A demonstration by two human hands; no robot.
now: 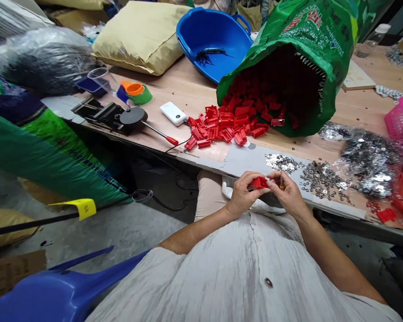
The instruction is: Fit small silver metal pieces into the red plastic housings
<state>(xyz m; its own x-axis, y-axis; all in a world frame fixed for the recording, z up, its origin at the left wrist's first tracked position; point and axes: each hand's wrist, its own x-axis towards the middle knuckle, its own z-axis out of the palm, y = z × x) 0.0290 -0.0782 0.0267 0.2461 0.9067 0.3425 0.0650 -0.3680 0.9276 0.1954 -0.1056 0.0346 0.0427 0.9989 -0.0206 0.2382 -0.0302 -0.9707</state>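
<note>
My left hand (243,193) is closed on a small red plastic housing (259,182), held just in front of the table edge. Close beside it, my right hand (288,192) pinches at the housing's right end, where a tiny pale piece shows at the fingertips. A slim tool with a yellow handle and a metal shaft (282,180) stands up between the right fingers; its exact kind is hard to make out. Beyond my hands lie a pile of shiny flat metal pieces (282,163) and a second pile of darker small metal parts (324,180).
Red housings (221,125) spill from a green sack (329,107) on the table. Behind is a blue basin (195,38) with dark thin strips. At left stand a black lever device (117,117) and a white power bank (173,113). Bagged metal parts (369,156) lie at right.
</note>
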